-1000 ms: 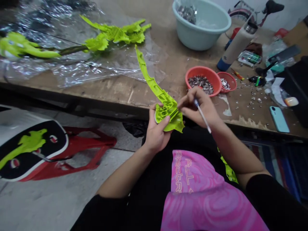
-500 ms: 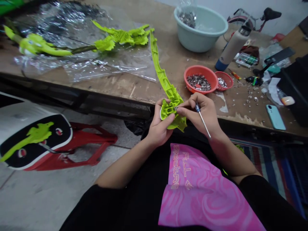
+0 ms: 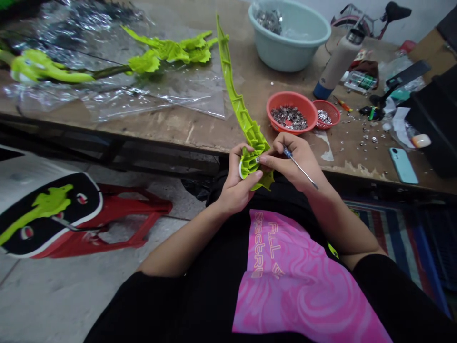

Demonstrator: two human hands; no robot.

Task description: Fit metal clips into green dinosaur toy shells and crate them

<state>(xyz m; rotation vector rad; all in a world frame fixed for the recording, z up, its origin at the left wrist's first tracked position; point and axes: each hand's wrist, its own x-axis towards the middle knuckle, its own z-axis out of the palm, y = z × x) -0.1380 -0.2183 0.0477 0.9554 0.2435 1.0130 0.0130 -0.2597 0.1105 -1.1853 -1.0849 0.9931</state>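
The long green plastic part [image 3: 238, 101] stands at frame centre, its tip pointing to the top edge. The left hand [image 3: 236, 189] is clamped round its wide lower end. The right hand [image 3: 297, 161] pinches one thin screwdriver [image 3: 303, 168], fingertips touching the part. Two red bowls [image 3: 285, 129] sit upper right.

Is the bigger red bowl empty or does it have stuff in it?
Not empty. The bigger red bowl holds a heap of small silvery pieces, lying below its rim.

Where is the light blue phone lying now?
In the head view, the phone lies at the right on the wooden table, near its front edge, right of the right hand.
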